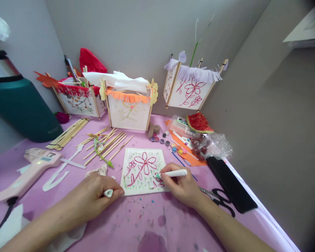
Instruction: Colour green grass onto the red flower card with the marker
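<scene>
Lying flat on the desk (115, 224): one flower-drawn white square panel (140, 182), left of the right hand (183, 187), its grip closed around a white marker (176, 173), long axis crosswise, tip leftward; left hand (98, 190), pinching an apparent marker cap (108, 193), at the panel's lower-left corner.

A purple table (115, 222) is marked with dark spots. Gray walls (136, 31) are seen behind and beside it.
</scene>
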Motion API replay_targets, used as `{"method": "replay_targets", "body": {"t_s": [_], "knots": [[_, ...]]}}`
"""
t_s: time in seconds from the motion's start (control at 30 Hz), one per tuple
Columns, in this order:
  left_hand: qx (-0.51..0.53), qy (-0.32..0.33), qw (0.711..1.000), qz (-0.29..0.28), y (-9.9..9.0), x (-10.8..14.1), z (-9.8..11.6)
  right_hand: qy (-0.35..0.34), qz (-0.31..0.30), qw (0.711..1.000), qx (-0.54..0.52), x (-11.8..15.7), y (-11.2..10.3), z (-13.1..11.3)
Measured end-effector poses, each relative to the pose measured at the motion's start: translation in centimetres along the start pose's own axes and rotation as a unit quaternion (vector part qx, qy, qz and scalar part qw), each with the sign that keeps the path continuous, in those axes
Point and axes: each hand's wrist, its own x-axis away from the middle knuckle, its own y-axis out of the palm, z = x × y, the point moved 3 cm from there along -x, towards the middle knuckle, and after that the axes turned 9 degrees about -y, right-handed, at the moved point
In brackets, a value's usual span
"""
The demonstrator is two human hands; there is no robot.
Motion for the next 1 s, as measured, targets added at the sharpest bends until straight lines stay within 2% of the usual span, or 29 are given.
{"method": "replay_targets", "body": {"t_s": [0.17,0.47,0.67,1.0], "knots": [[0.005,-0.019,0.999,-0.028,0.01,0.06,0.17,-0.020,0.027,0.999,0.018,-0.05,-0.28,-0.26],[0.012,-0.018,0.999,-0.029,-0.02,0.11,0.12,0.001,-0.007,1.000,-0.002,0.19,0.02,-0.17],[0.006,-0.017,0.999,-0.033,-0.03,0.15,0.13,-0.026,0.025,0.999,0.021,-0.01,-0.24,-0.49],[-0.001,-0.010,1.000,-0.024,-0.04,0.14,0.22,-0.025,0.001,1.000,0.001,-0.03,0.35,-0.58]]}}
